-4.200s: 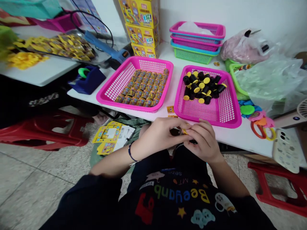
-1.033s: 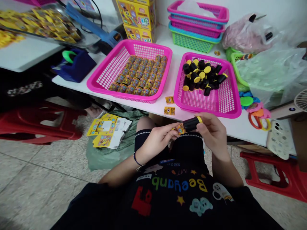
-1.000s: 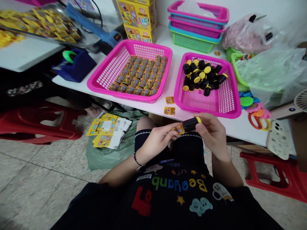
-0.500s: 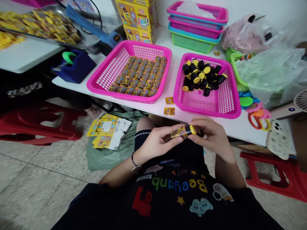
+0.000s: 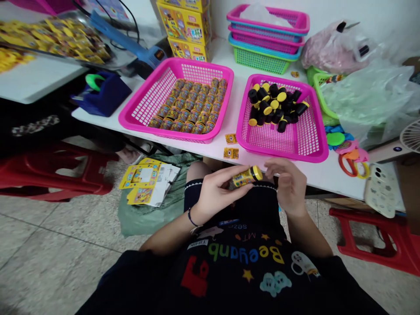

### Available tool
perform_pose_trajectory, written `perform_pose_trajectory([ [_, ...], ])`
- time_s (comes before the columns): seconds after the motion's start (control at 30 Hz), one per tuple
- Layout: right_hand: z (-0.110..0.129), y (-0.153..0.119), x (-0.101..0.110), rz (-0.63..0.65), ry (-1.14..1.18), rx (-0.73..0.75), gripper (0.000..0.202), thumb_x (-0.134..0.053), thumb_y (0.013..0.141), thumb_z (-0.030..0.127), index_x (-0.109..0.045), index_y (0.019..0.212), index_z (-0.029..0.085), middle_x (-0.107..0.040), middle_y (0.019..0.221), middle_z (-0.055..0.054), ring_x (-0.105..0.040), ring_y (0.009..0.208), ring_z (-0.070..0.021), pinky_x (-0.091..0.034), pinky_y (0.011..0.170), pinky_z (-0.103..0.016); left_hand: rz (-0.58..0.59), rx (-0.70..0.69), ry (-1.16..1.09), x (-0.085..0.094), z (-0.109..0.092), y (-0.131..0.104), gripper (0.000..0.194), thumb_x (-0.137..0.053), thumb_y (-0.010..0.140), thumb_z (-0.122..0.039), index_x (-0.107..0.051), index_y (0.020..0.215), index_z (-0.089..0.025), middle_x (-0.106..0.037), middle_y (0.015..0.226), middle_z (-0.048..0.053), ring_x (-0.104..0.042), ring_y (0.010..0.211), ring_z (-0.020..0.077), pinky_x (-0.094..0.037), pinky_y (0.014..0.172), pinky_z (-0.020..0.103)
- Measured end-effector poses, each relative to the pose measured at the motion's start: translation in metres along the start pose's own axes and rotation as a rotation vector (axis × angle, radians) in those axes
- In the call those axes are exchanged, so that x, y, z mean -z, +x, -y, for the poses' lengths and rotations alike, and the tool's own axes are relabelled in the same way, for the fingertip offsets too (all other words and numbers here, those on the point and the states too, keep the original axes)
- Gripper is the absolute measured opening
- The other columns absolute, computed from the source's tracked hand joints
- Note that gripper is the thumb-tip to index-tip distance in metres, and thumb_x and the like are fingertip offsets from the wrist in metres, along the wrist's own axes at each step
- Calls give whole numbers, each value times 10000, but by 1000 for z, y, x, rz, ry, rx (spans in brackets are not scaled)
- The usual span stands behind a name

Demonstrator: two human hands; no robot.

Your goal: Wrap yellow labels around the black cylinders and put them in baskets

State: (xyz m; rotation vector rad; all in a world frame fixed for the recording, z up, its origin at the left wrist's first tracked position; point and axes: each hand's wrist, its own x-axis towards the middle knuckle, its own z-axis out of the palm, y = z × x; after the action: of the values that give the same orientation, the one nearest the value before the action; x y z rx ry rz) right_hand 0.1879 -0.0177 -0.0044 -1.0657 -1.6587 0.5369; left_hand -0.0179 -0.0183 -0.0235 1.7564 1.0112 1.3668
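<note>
My left hand (image 5: pixel 220 192) is closed around a small labelled canister (image 5: pixel 244 177) with a yellow cap, its capped end tilted up to the right over my lap. Apart from it, my right hand (image 5: pixel 288 186) hovers just to the right, fingers loosely curled and spread, nothing seen in them. Beyond my hands, a pink basket (image 5: pixel 320 146) holds a loose heap of black canisters with yellow caps (image 5: pixel 274 104). To the left, a larger pink basket (image 5: pixel 134 107) carries neat rows of canisters in printed labels (image 5: pixel 188 107). Two small printed labels (image 5: pixel 231 153) lie near the table edge.
A blue tape dispenser (image 5: pixel 105 94) and a blue heat-gun-like tool (image 5: pixel 131 41) are at the left. Behind stand yellow boxes (image 5: pixel 187 26) and stacked baskets (image 5: pixel 265 57). Plastic bags (image 5: pixel 370 87), a phone (image 5: pixel 382 190) and a small fan (image 5: pixel 393 148) occupy the right. Red stools (image 5: pixel 370 236) flank me.
My right hand has let go of the canister's capped end and moved slightly right. The canister, still in my left hand, has turned so its cap tilts higher.
</note>
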Motion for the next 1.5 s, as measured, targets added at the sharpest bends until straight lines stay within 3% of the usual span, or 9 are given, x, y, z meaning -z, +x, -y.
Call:
perform_pose_trajectory([
  [0.1,-2,-3,-2,63,-128,302,423,-618,993,359,-607,1405,264,-717,1279,-107,-712,1155,-254,-620,971,-427,-7,129,-128,-3,1,2,467,-867,811,-329,-782,1244,-175,-827,1141,88,-807,956,216,-669,908,310],
  [0.2,0,-3,-10,149,-284,479,687,-706,911,249,-452,1549,225,-682,1345,-144,-677,1264,-273,-627,1024,-437,7,257,-289,-8,3,3,537,-891,779,-397,-777,1245,-153,-822,1159,97,-797,998,239,-665,938,356],
  [0.33,-2,0,-19,81,-380,524,704,-675,913,201,-415,1566,237,-696,1264,-133,-696,1199,-286,-642,992,-482,68,359,-506,-15,5,6,748,-930,735,-367,-659,1406,-178,-807,1182,84,-772,1056,212,-633,966,315],
  [0.47,-3,1,-22,97,-348,585,704,-658,869,152,-434,1535,193,-707,1209,-139,-702,1173,-300,-645,985,-510,283,398,-635,-15,3,15,894,-883,805,-367,-425,1559,-225,-759,938,0,-745,835,128,-602,758,200],
  [0.67,-2,2,-23,83,-242,555,693,-748,836,212,-473,1472,227,-708,1220,-136,-711,1157,-299,-661,941,-493,509,408,-799,-18,5,21,1007,-790,892,-470,-98,1599,-282,-642,742,-77,-670,642,113,-550,655,223],
  [0.97,-7,5,-20,26,-245,685,566,-779,895,336,-574,1404,196,-740,1104,-117,-729,1060,-287,-679,901,-491,481,330,-716,-17,-3,17,912,-722,924,-364,-84,1567,-254,-496,701,-125,-495,508,61,-383,520,176],
  [1.17,-9,6,-18,46,-422,689,549,-745,923,326,-555,1434,260,-697,1056,-71,-714,1007,-255,-596,1121,-566,386,368,-529,-17,-8,21,770,-688,877,-239,-229,1495,-245,-536,774,-91,-562,580,74,-466,566,188],
  [1.37,-6,8,-20,93,-542,681,457,-685,961,294,-566,1397,223,-692,1083,-89,-698,1047,-274,-552,1149,-633,202,240,-247,-21,-5,27,749,-703,817,-161,-363,1480,-227,-657,1126,63,-654,740,120,-585,686,250],
  [1.5,-3,11,-20,100,-534,710,421,-672,975,305,-585,1369,188,-695,1078,-93,-688,1043,-259,-547,1172,-593,220,257,-293,-18,-9,29,760,-696,838,-192,-349,1513,-214,-648,907,1,-587,615,108,-536,586,240],
])
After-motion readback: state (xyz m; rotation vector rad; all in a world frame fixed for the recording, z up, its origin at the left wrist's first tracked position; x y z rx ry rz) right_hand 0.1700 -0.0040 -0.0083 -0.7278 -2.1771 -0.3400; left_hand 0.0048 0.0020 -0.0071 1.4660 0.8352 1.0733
